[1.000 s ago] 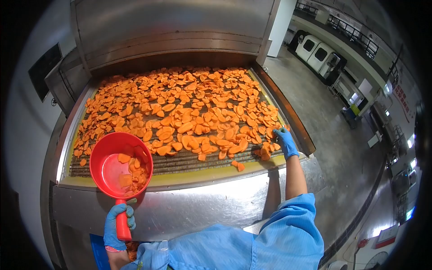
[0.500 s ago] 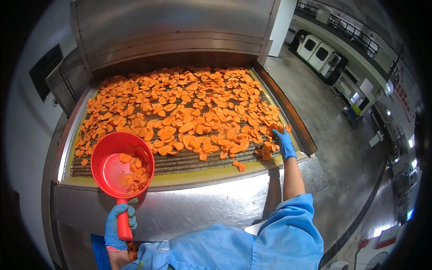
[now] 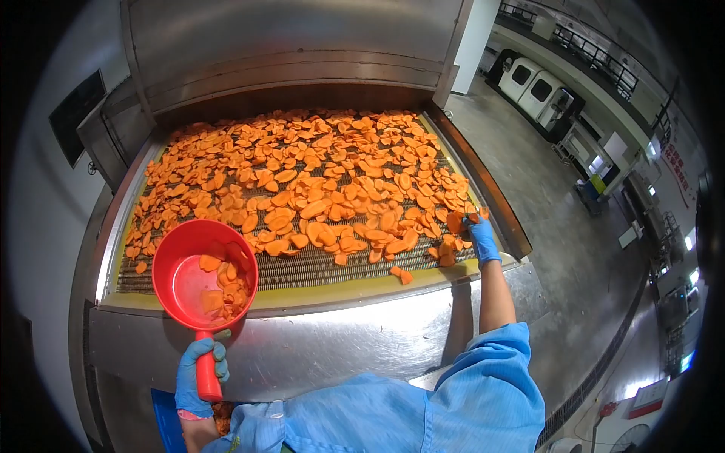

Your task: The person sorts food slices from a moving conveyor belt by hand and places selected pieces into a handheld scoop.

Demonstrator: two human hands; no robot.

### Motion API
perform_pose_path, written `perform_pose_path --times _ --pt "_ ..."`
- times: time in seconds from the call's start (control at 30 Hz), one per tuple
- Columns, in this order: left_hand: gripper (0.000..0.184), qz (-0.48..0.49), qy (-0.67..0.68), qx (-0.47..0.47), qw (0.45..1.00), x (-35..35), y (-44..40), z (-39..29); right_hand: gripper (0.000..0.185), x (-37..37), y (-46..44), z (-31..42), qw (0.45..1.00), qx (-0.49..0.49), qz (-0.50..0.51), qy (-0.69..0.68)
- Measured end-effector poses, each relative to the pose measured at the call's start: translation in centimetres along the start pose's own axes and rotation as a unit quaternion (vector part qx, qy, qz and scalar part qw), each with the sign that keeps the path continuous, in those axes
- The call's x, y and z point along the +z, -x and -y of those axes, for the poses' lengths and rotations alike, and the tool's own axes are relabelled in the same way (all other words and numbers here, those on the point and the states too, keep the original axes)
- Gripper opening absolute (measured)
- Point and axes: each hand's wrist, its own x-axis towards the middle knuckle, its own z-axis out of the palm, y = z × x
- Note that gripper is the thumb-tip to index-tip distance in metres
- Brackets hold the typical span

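My left hand (image 3: 190, 374), in a blue glove, is wrapped around the handle of a red plastic dipper (image 3: 172, 279). Some orange carrot slices (image 3: 236, 285) lie inside the dipper, mostly on its right side. The dipper hangs over the front left corner of a wire mesh conveyor belt (image 3: 310, 273). At the belt's front right, my blue-gloved right hand (image 3: 482, 238) has its fingers curled on carrot slices (image 3: 455, 222); how many is partly hidden. Many more carrot slices (image 3: 313, 208) cover the belt, overlapping in places.
A smooth metal ledge (image 3: 362, 332) runs along the belt's front. Raised side rails (image 3: 483, 181) border the belt, and a metal hood (image 3: 294, 38) stands behind it. Below left is a blue container (image 3: 168, 423). Machines (image 3: 532, 87) stand across the floor at right.
My right hand has shifted slightly right and lifted, with carrot slices now showing at its fingers. The left hand and dipper have hardly moved.
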Motion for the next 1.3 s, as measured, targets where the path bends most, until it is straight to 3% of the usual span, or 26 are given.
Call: perform_pose_path --times 0.07,0.17,0.23,0.37,0.4,0.43,0.5,0.53,0.57,0.63,0.67,0.83,0.9,0.93,0.97,1.07,1.17,1.2,1.23,1.3 --pt "0.019 0.001 0.001 -0.002 1.0 0.0 0.0 0.0 0.015 0.4 1.0 1.2 0.999 -0.005 0.015 0.041" --pt "0.019 -0.002 -0.003 -0.001 1.0 0.3 0.0 -0.2 0.017 0.8 2.1 2.3 0.997 0.068 0.035 0.006" --pt "0.019 -0.007 -0.009 -0.001 1.0 0.0 0.1 -0.1 0.02 0.1 0.3 -1.8 0.962 -0.063 -0.023 0.265" --pt "0.03 0.003 0.001 -0.003 1.0 -0.1 0.0 -0.1 0.024 -0.1 -0.6 -1.4 0.996 -0.019 -0.045 0.069" --pt "0.035 0.004 -0.003 0.0 1.0 0.0 0.1 -0.1 0.026 -0.4 -0.1 0.0 0.991 -0.023 -0.084 0.101" --pt "0.035 0.003 -0.003 -0.001 1.0 0.0 0.2 -0.1 0.028 -1.7 -2.3 -2.7 0.98 -0.131 -0.116 0.096" --pt "0.039 0.003 -0.01 0.003 1.0 0.1 0.3 -0.1 0.028 -2.1 0.9 1.5 0.965 -0.154 -0.152 0.147" --pt "0.039 0.004 -0.01 0.002 1.0 0.2 0.3 -0.1 0.032 -3.8 -0.6 -0.3 0.96 -0.16 -0.147 0.178" --pt "0.039 0.001 -0.005 0.004 1.0 0.1 0.3 -0.1 0.032 -4.4 -0.2 0.1 0.959 -0.159 -0.148 0.18" --pt "0.038 0.0 0.0 0.005 1.0 0.0 0.3 0.0 0.038 -5.8 0.8 1.1 0.91 -0.007 -0.166 0.38" --pt "0.034 -0.003 0.002 0.005 1.0 0.0 0.2 0.0 0.04 -5.6 2.4 2.5 0.883 -0.015 -0.2 0.425" --pt "0.021 -0.009 0.003 -0.003 1.0 0.2 0.3 0.1 0.035 -7.1 1.5 0.2 0.881 -0.043 -0.217 0.419" --pt "0.018 -0.008 -0.012 0.008 1.0 0.8 0.4 0.0 0.034 -6.3 2.3 1.2 0.873 -0.157 -0.225 0.403" --pt "0.018 -0.008 -0.014 0.006 1.0 0.9 0.4 0.0 0.051 -6.2 2.8 1.7 0.87 -0.148 -0.194 0.429" --pt "0.018 -0.006 -0.013 0.003 1.0 0.9 0.4 0.0 0.051 -6.4 3.1 1.3 0.87 -0.144 -0.195 0.428" --pt "0.019 0.011 -0.013 -0.001 1.0 0.6 0.4 -0.1 0.086 -6.2 2.8 0.7 0.837 -0.078 -0.214 0.498" --pt "0.027 0.013 -0.011 0.002 1.0 0.8 0.8 0.1 0.081 -5.7 2.2 0.9 0.833 -0.126 -0.21 0.496" --pt "0.033 0.005 -0.017 0.009 1.0 1.0 1.0 0.1 0.067 -4.5 3.4 2.6 0.846 -0.143 -0.211 0.469" --pt "0.033 0.004 -0.017 0.009 1.0 1.0 1.0 0.1 0.067 -3.6 3.7 3.0 0.846 -0.142 -0.21 0.469" --pt "0.041 -0.002 -0.031 0.018 0.999 0.9 0.8 0.2 0.05 -2.0 4.0 3.6 0.88 -0.198 -0.164 0.4"
